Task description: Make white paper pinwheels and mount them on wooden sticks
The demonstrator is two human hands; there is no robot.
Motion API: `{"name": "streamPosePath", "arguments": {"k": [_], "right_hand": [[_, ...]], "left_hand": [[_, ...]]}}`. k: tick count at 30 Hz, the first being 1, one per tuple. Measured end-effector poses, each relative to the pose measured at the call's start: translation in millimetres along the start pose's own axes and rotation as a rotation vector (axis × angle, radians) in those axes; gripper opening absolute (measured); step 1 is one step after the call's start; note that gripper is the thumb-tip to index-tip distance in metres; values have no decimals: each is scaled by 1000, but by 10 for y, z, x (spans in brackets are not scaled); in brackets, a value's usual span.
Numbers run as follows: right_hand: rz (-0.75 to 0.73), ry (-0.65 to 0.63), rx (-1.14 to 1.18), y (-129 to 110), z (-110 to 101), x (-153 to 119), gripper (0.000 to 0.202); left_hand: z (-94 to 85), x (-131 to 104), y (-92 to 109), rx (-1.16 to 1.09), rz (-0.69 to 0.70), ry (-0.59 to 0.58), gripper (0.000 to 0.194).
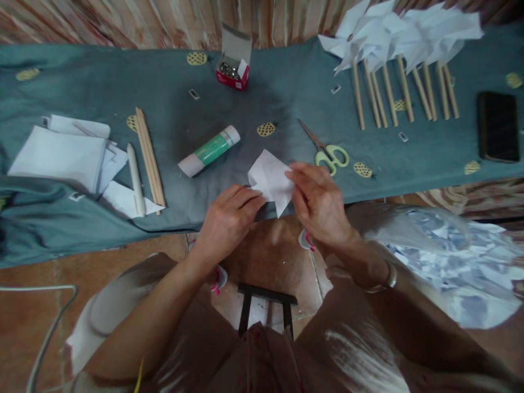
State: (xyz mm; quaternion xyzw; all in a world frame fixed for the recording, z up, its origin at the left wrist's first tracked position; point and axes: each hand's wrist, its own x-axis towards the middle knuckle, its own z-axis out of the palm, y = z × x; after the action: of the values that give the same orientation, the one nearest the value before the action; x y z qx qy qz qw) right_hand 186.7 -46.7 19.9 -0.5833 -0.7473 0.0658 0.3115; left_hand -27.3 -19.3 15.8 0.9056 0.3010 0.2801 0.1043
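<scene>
A white paper pinwheel [271, 176], partly folded, is held up near the front edge of the cloth. My left hand [231, 215] pinches its lower left corner between thumb and fingers. At its right side, my right hand [317, 199] grips the paper with the fingers closed. Just beyond my right hand lie scissors [327, 152] with light green handles. To the upper left of the paper is a glue stick [209, 151] with a green label. My fingers hide parts of the pinwheel's edges.
Finished pinwheels [401, 33] on wooden sticks lie at the back right, near a dark phone [498, 126]. A red box of metal pins [232, 73] stands at the back. Left are paper sheets [61, 155], a white pen [136, 180] and wooden sticks [149, 158]. A bag of paper scraps [454, 256] sits lower right.
</scene>
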Motion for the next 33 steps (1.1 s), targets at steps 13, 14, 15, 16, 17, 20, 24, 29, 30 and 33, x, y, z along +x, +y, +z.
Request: {"name": "streamPosePath", "arguments": {"k": [13, 14, 15, 16, 17, 20, 24, 29, 30, 33], "right_hand": [[14, -49, -77, -49, -27, 6, 33], [7, -51, -75, -58, -28, 4, 33], [3, -54, -70, -66, -29, 1, 32], [5, -59, -60, -75, -28, -3, 32], [13, -68, -46, -85, -27, -6, 33], [46, -99, -2, -113, -20, -18, 34], [46, -104, 20, -135, -8, -34, 35], [-10, -84, 31, -128, -15, -47, 36], [-20, -84, 35, -124, -22, -48, 36], [-20, -97, 46, -113, -49, -44, 34]], "left_hand": [[-42, 29, 0, 2, -42, 63, 12], [-44, 31, 24, 8, -38, 63, 12], [-45, 34, 49, 15, -32, 57, 12], [-43, 36, 73, 24, -26, 42, 14], [-39, 38, 94, 33, -17, 24, 16], [-10, 45, 137, 69, 6, -15, 17], [9, 57, 137, 120, 26, -3, 14], [-34, 52, 104, 167, 38, -25, 13], [-43, 47, 96, 176, 32, -30, 13], [-67, 28, 72, 201, 14, -26, 13]]}}
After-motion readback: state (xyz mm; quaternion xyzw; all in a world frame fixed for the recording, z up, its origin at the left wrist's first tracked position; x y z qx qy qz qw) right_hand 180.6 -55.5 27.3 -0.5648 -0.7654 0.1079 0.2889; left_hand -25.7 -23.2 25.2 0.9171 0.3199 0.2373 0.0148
